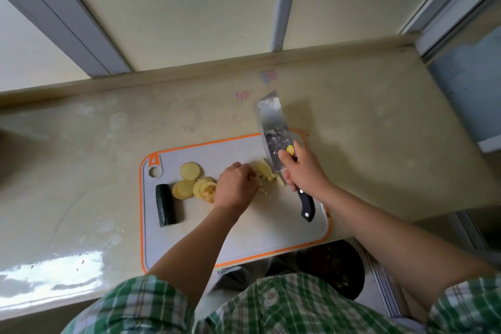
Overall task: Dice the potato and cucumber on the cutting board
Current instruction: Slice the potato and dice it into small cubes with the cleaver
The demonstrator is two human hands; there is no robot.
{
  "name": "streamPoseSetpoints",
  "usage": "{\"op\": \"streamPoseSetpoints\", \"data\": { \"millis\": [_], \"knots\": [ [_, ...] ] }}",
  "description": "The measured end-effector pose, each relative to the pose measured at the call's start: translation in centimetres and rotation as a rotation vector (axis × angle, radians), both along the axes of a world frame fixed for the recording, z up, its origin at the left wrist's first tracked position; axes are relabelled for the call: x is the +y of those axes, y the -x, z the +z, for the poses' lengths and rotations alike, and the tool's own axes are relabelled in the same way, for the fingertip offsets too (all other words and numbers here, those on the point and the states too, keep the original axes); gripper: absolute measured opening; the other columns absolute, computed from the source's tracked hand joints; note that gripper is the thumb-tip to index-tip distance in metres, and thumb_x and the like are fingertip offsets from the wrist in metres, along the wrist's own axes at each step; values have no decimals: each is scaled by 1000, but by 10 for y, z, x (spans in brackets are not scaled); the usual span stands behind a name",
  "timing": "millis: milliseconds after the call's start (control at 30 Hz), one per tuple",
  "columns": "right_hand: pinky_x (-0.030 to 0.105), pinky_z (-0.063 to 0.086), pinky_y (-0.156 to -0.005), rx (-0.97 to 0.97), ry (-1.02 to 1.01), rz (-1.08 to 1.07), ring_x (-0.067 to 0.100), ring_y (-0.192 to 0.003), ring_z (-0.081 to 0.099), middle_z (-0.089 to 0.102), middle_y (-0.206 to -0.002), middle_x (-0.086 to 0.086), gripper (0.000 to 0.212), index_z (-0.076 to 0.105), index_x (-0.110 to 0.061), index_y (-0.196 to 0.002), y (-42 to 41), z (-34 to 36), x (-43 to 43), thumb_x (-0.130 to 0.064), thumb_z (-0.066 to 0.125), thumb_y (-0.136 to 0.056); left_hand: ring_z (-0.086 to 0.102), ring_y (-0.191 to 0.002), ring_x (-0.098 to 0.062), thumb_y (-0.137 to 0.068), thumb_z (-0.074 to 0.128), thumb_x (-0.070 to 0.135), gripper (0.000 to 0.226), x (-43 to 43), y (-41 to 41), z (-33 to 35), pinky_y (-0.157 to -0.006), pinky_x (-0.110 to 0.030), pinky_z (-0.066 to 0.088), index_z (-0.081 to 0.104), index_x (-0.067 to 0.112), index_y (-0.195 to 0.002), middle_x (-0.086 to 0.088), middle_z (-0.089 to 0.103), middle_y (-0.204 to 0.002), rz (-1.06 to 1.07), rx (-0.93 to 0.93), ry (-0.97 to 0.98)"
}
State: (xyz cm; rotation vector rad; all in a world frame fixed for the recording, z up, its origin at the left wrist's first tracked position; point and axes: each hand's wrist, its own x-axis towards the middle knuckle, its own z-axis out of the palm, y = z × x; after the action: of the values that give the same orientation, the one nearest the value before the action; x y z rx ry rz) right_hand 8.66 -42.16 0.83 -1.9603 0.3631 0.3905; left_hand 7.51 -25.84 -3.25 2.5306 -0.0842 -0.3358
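A grey cutting board (244,230) with an orange rim lay on the pale bench (366,144), its near edge at the front edge of the bench. The right hand (303,171) was clenched around a broad knife (272,130) where the blade met the black handle (307,206), and the end of the handle stuck out behind the wrist. The blade pointed away from the person, crossing the far right corner of the board and reaching out over the bench beyond it. Its heel sat just beside a small heap of cut potato (267,172) near the middle of the board. The left hand (235,184) lay knuckles up on the left side of that heap, its fingers curled down onto the pieces and holding them; the fingertips were hidden. Just left of this hand, round potato slices (189,171) lay overlapping in a loose cluster. Left of them, near the board's left edge, a short dark green length of cucumber (166,205) lay whole, apart from both hands. Faint pink and purple marks (268,76) showed on the bench near the wall. A green checked shirt (284,304) filled the bottom of the view, and a dark round container (333,266) sat below the front of the bench
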Motion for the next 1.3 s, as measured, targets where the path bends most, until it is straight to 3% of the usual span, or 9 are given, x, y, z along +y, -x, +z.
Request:
{"op": "streamPoseSetpoints", "data": {
  "millis": [133, 267, 533, 733, 833, 967, 1067, 1200, 1300],
  "knots": [
    [24, 38, -38, 90, -119, -137, 16, -37, 41, 48, -59, 13, 13, 43, -10, -89, 2, 1, -23, -19, 48, -97, 55, -97, -28, -84, 56, 4, 30, -5, -17, -1, -78, -37, 47, 66, 13, -110, -8, 59, -104, -78, -99, -20],
    [22, 38, -37, 115, -143, -172, 17, -35, 42, 49, -56, 11, 14, 47, -15, -84, 9, -6, -35, -18, 48, -98, 47, -111, -26, -83, 53, -1, 52, -14, -33, -2, -88, -39, 47, 58, 21, -130, -4, 54, -123, -339, -73, -142],
    [23, 38, -37, 159, -175, -160, 16, -38, 42, 47, -56, 10, 12, 49, -11, -90, 11, -10, -39, -21, 50, -98, 49, -98, -33, -76, 55, 2, 34, -19, -49, -3, -71, -36, 37, 63, 8, -109, -13, 56, -106, -612, -156, -330],
    [23, 39, -39, 159, -185, -162, 19, -42, 43, 49, -57, 11, 11, 50, -11, -94, 7, -7, -37, -21, 49, -97, 44, -104, -28, -88, 50, 16, 27, -18, -49, -4, -79, -31, 33, 51, 6, -113, -12, 50, -113, -569, -80, -368],
    [22, 39, -39, 162, -183, -162, 18, -41, 44, 49, -58, 11, 14, 51, -6, -100, 7, -8, -38, -20, 48, -97, 44, -105, -27, -91, 54, 24, 34, -12, -49, -7, -86, -31, 35, 50, 4, -117, -11, 50, -114, -427, -20, -200],
    [23, 40, -39, 156, -182, -169, 16, -39, 44, 49, -57, 10, 12, 50, -9, -94, 8, -10, -40, -20, 48, -98, 46, -79, -24, -92, 53, 17, 14, -12, -50, -3, -64, -31, 30, 47, 4, -92, -6, 50, -85, 21, 129, 193],
    [25, 40, -39, 148, -165, -176, 19, -40, 44, 49, -57, 10, 14, 48, -14, -85, 10, -11, -42, -21, 48, -98, 49, -69, -19, -97, 39, 11, 15, -15, -53, 5, -63, -31, 39, 51, 5, -89, -8, 59, -82, 314, 328, 602],
    [25, 40, -39, 154, -164, -190, 18, -40, 44, 49, -56, 10, 14, 48, -13, -87, 12, -11, -43, -22, 48, -97, 50, -65, -20, -95, 30, 4, 27, -19, -54, 15, -61, -29, 42, 57, 7, -92, -10, 58, -77, 387, 502, 873],
    [24, 40, -40, 162, -174, -203, 17, -39, 45, 50, -57, 10, 15, 49, -7, -93, 14, -12, -47, -22, 49, -97, 45, -60, -18, -88, 42, 8, 15, -25, -53, 15, -58, -28, 40, 51, 9, -77, -4, 49, -65, 289, 555, 921]
  ]
}}
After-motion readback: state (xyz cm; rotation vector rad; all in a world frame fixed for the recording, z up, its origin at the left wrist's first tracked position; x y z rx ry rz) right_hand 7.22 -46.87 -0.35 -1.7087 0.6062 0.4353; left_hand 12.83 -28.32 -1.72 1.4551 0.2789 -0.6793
